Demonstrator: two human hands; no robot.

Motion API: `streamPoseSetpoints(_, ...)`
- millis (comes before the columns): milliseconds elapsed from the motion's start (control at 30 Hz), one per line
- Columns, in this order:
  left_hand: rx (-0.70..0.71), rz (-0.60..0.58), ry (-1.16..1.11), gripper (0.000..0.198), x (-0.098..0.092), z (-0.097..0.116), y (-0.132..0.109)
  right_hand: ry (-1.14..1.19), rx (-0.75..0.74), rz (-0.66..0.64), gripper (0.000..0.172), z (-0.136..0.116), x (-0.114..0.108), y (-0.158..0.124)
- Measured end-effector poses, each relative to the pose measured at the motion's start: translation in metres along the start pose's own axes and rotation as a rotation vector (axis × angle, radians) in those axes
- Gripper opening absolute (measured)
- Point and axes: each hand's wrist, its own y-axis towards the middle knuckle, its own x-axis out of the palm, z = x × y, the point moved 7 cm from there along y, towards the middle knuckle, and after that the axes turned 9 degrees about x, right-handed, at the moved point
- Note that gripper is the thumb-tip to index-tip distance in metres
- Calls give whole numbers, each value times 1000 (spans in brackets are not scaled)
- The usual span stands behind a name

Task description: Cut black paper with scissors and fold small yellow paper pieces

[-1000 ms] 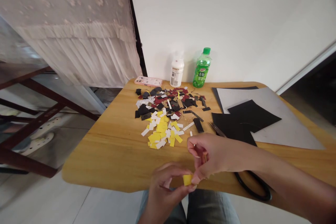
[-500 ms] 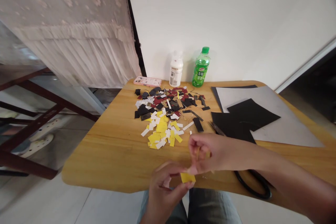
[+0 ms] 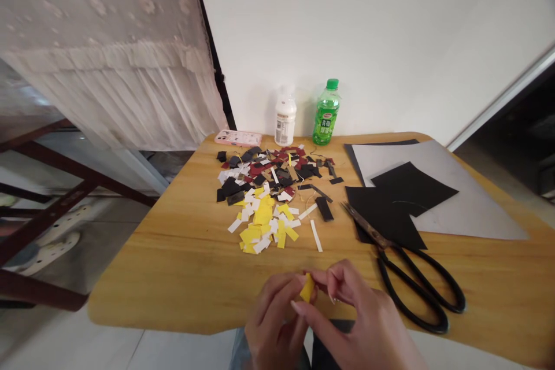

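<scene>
Yellow slip (image 3: pixel 307 288) between two hands (image 3: pixel 274 318) (image 3: pixel 366 318), two bottles (image 3: pixel 285 122) (image 3: pixel 326 117)

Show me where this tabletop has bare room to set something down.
Widest: the left side of the wooden table, bordered by the phone, paper scraps and left hand. Smaller: near right, between scissors and pale sheet. Crowded: the scrap-covered middle and sheet-covered back right.

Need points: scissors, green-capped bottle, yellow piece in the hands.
Scissors (image 3: pixel 381 242), head view: the pivot.
Green-capped bottle (image 3: pixel 325 121), head view: the label.
Yellow piece (image 3: pixel 307 288), head view: middle of its visible face.
</scene>
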Motion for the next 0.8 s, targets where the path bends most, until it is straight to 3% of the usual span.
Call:
streamPoseSetpoints(367,-42,8,-70,16,-3,-2,-1,-64,70,-167,41,-10,-1,7)
streamPoseSetpoints(633,-81,-1,-102,17,-5,-7,-5,-72,65,-205,34,-13,0,6)
streamPoseSetpoints(800,-363,117,-174,10,-9,-22,-24,-294,-16,-174,25,-31,-20,45)
